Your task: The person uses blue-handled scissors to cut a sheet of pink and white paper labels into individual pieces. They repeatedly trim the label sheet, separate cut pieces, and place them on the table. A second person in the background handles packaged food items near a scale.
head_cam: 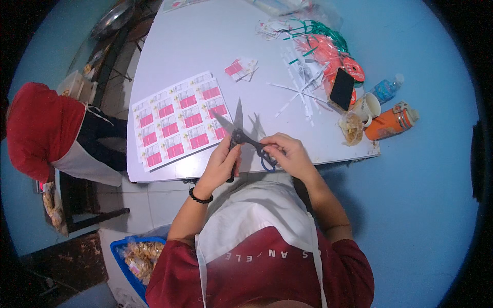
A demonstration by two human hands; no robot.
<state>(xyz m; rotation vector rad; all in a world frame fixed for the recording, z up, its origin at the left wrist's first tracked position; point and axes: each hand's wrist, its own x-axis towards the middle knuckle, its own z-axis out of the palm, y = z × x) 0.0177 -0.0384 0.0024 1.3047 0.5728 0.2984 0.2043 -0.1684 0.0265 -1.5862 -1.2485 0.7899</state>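
Both hands hold a pair of scissors (pixel 239 135) with dark handles, its blades spread apart and pointing away from me over the table's near edge. My left hand (pixel 223 159) grips one handle close to the pivot. On the other handle, near a blue finger loop, are the fingers of my right hand (pixel 287 152). Left of the blades lies a stack of printed label sheets (pixel 181 119) with pink blocks. A few cut labels (pixel 240 69) sit beyond the scissors. White paper strips (pixel 302 92) are scattered to the right.
On the table's right are a black phone (pixel 342 89), a mug (pixel 366 106), an orange bottle (pixel 389 122), a plastic bottle (pixel 386 89) and ribbons (pixel 323 46). A blue crate (pixel 125 265) of bagged food stands lower left. Another person (pixel 46 131) is at the left.
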